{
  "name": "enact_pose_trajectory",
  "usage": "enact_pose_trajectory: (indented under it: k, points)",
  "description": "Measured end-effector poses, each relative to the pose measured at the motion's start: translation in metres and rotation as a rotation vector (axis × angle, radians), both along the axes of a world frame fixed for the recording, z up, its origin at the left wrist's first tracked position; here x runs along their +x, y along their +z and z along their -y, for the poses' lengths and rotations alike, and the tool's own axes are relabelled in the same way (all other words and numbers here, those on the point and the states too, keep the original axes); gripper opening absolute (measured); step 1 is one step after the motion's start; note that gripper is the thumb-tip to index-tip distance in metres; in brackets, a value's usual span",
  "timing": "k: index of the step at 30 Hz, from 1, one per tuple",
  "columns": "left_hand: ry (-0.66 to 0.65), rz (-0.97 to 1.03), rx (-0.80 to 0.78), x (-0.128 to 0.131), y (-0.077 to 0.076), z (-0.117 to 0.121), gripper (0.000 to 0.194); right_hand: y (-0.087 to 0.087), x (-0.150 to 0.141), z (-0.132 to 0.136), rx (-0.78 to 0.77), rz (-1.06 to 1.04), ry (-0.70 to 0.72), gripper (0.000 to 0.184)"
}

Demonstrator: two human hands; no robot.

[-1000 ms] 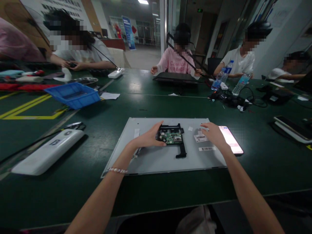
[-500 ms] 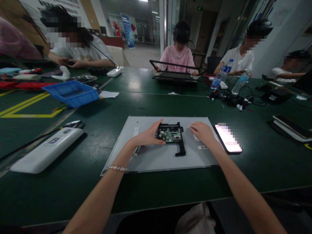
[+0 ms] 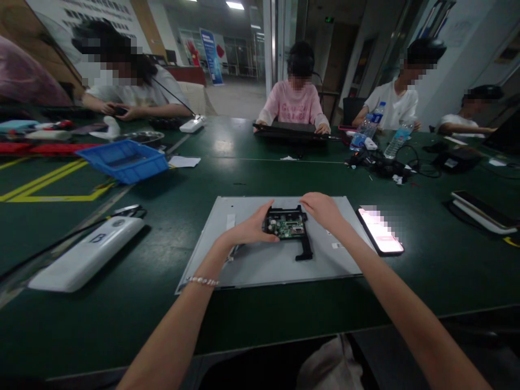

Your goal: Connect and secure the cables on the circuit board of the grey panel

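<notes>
A light grey flat panel (image 3: 325, 265) lies on the green table before me. On it rests a black plastic bracket (image 3: 304, 249) carrying a green circuit board (image 3: 286, 229). My left hand (image 3: 254, 225) grips the bracket's left side, thumb near the lower edge and fingers at the upper edge. At the bracket's upper right corner, my right hand (image 3: 323, 210) has its fingertips pinched together. Whatever sits in that pinch, if anything, is hidden. Thin cables (image 3: 232, 252) show beneath my left wrist.
A lit phone (image 3: 379, 230) lies right of the panel, a white power bank (image 3: 89, 252) to the left. Farther off are a blue bin (image 3: 124, 162), water bottles (image 3: 396, 141) and tangled black cables (image 3: 377, 165). Several people sit around the table; one opposite handles a dark flat panel (image 3: 290, 132).
My right hand has moved left and away from me, from the panel to the bracket's upper right corner. My left hand stays on the bracket. The person opposite has lowered a black frame.
</notes>
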State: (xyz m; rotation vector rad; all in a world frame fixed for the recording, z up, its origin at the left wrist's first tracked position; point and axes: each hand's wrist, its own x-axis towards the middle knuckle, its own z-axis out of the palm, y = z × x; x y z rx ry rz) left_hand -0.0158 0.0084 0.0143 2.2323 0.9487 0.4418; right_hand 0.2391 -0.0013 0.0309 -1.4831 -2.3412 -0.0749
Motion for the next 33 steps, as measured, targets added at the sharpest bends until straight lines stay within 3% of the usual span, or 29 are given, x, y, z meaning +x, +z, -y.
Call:
enact_pose_trajectory:
  k: [4,9,15,33]
  points:
    - [0.008,-0.004,-0.009,0.0,0.001,0.002,0.11,0.003,-0.036,-0.015,-0.01,0.044,0.069,0.027]
    - [0.027,-0.026,-0.001,-0.001,0.001,0.002,0.11,-0.01,-0.059,-0.022,-0.057,0.087,0.091,0.026]
    - [0.026,-0.024,0.005,-0.002,-0.002,0.001,0.109,-0.021,-0.059,-0.025,-0.1,0.002,0.096,0.026]
    - [0.006,-0.013,0.003,-0.002,-0.005,-0.001,0.108,-0.031,-0.058,-0.032,-0.086,-0.143,0.16,0.022]
